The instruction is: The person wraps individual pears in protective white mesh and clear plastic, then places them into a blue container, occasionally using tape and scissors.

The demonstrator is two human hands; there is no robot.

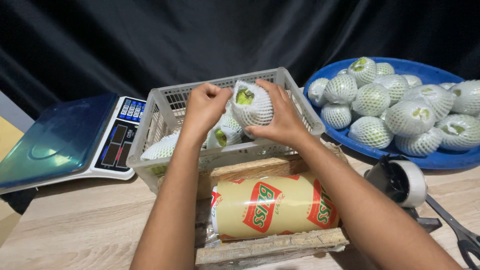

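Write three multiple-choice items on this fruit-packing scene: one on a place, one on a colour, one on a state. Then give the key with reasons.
1. Where does the digital weighing scale stand?
A. Left of the pale slotted plastic crate
B. Inside the crate
C. On the basin

2. What colour is the round plastic basin that holds the pile of net-wrapped fruit?
A. Red
B. Blue
C. Yellow

3. How is the green fruit in white foam netting over the crate held?
A. Lying untouched
B. By the left hand alone
C. Gripped by the right hand, left hand at its netting

Key: 1 A, the scale sits at the crate's left side; 2 B, its rim is blue; 3 C, right fingers wrap the fruit while the left pinches beside it.
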